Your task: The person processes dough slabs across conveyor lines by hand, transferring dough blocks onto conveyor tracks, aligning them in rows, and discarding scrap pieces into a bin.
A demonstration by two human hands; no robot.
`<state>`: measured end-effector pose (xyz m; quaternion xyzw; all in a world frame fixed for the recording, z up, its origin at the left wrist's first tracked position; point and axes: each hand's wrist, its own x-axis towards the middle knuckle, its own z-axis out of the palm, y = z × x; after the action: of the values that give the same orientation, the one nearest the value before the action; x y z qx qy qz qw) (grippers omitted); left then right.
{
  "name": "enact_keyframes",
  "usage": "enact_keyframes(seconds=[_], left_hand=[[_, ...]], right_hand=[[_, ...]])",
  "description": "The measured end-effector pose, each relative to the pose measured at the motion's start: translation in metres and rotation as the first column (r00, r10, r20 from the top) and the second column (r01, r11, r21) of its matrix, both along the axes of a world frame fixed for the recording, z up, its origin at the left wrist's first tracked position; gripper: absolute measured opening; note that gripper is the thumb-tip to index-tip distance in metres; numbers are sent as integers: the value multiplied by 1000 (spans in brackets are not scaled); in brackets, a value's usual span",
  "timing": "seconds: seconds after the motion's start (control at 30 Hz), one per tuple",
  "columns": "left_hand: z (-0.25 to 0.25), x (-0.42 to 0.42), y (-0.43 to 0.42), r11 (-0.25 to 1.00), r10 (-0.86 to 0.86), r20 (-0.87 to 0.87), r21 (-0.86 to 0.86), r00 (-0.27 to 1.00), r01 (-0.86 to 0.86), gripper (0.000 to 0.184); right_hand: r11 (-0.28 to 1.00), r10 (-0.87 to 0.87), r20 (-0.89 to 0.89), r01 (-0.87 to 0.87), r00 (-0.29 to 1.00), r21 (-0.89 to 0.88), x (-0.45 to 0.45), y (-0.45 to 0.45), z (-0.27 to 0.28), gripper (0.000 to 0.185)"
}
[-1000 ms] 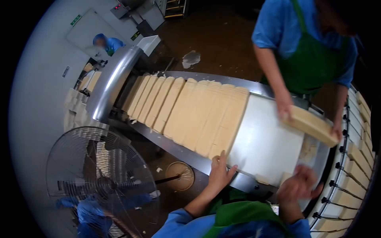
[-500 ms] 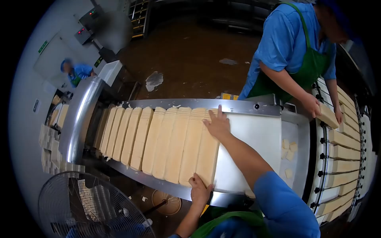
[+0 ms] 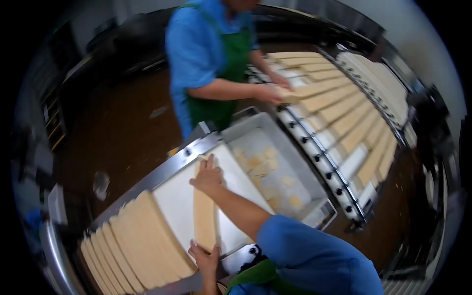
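One long pale-yellow block [image 3: 204, 216] lies apart from the others on the white conveyor belt [image 3: 169, 189]. My right hand [image 3: 209, 177] grips its far end, fingers over the top and thumb on the left side. At the near end, my left hand [image 3: 205, 259] has thumb and fingers around the block's corners. To the left, a row of similar blocks [image 3: 145, 236] lies side by side, packed tightly at its right end. Undersides of both hands' grips are hidden.
A metal tray [image 3: 307, 184] with several loose square pieces [image 3: 270, 152] adjoins the belt. Beyond it, a second conveyor [image 3: 317, 157] carries rows of blocks. A co-worker in a green apron [image 3: 231, 64] handles a block there. A metal rail [image 3: 167, 169] edges my belt.
The end block has come away from the row and moved right along the belt with both my hands on it. My view has turned right, showing more of the tray and second conveyor.
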<state>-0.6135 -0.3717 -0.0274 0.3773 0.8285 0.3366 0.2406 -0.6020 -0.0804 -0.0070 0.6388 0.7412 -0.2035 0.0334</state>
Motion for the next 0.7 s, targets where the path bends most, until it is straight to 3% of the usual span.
enact_keyframes(seconds=[0.03,0.1,0.13,0.2,0.27,0.33,0.37,0.47,0.5,0.53,0.57,0.63,0.7], left_hand=[[3,8,11,998,-59,6,8,998,59,93],[9,24,33,979,-6,48,-201,999,16,91],[6,28,42,980,-37,45,-193,998,45,91],[3,41,59,989,-29,-84,-147,996,16,89],[14,62,74,996,-51,-124,-83,991,41,81],[23,90,92,967,-170,-212,154,962,205,79],[35,111,104,956,-205,-164,177,965,233,78],[75,178,134,787,-448,-344,286,825,547,75],[88,202,140,747,-500,-306,321,811,582,73],[96,224,147,703,-553,-272,356,788,616,72],[100,244,153,661,-604,-272,354,749,662,72],[107,285,165,624,-645,-277,348,712,700,72],[115,320,176,512,-764,-214,373,609,774,73]], right_hand=[[1000,-21,-20,21,1000,-1,14,3,3,88],[998,-68,-48,69,997,7,49,4,19,90],[990,-141,-142,138,980,-33,64,2,28,90],[974,-226,-241,215,944,-73,101,4,28,90],[901,-382,-506,433,774,-17,159,6,20,88],[844,-432,-604,536,670,-10,232,-2,48,83],[809,-467,-622,588,628,-14,273,-7,69,81],[663,-490,-632,728,600,177,393,-11,81,74],[597,-560,-619,786,550,159,428,-11,90,75],[541,-569,-590,801,573,256,468,-8,73,74],[569,-610,-555,800,565,190,507,-5,76,75],[465,-757,-454,875,471,132,554,-7,97,74],[520,-779,-326,842,535,140,610,4,80,69]])
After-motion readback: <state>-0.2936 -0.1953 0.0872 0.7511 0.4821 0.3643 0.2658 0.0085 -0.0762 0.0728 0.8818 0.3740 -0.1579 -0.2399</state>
